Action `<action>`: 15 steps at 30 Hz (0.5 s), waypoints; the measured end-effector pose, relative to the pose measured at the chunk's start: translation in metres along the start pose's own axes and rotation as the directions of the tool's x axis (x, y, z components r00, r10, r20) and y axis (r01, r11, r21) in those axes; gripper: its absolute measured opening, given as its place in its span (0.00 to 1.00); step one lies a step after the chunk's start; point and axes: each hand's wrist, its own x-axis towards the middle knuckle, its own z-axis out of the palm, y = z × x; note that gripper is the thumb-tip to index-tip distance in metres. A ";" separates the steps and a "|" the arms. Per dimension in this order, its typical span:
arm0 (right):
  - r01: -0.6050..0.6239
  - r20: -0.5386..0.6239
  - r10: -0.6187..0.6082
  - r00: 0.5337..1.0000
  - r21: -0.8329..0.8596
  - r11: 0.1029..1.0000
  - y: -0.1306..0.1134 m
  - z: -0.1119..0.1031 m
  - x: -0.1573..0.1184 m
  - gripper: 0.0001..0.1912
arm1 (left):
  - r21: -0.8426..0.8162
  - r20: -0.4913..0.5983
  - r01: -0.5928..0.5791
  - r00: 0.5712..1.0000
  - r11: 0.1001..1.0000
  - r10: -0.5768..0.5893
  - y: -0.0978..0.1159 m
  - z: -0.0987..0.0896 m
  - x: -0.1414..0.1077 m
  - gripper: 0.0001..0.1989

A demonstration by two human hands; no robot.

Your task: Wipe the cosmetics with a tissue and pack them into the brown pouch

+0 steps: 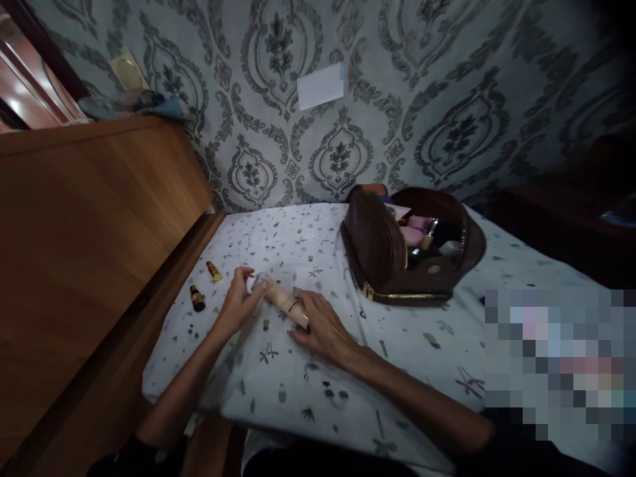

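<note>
A slim beige cosmetic bottle (285,305) with a clear top lies at a slant on the patterned white cloth, between my two hands. My left hand (238,305) has its thumb and fingers closed around the clear top end. At the other end, my right hand (325,328) grips the base between thumb and fingers. To the left of my left hand are two small bottles on the cloth: a gold one (213,270) and a black one with a gold band (197,299).
An unzipped brown leather bag (368,245) with cosmetics inside stands on the white cloth (278,232) at right. A wooden cabinet (99,218) borders the left side. The patterned wall (338,159) rises behind. A blurred-out patch covers the right edge.
</note>
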 end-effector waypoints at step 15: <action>0.042 -0.090 -0.042 0.995 -0.003 0.999 -0.003 -0.005 -0.014 0.19 | 0.239 0.292 -0.601 0.793 0.762 0.534 -0.028 0.047 -0.002 0.17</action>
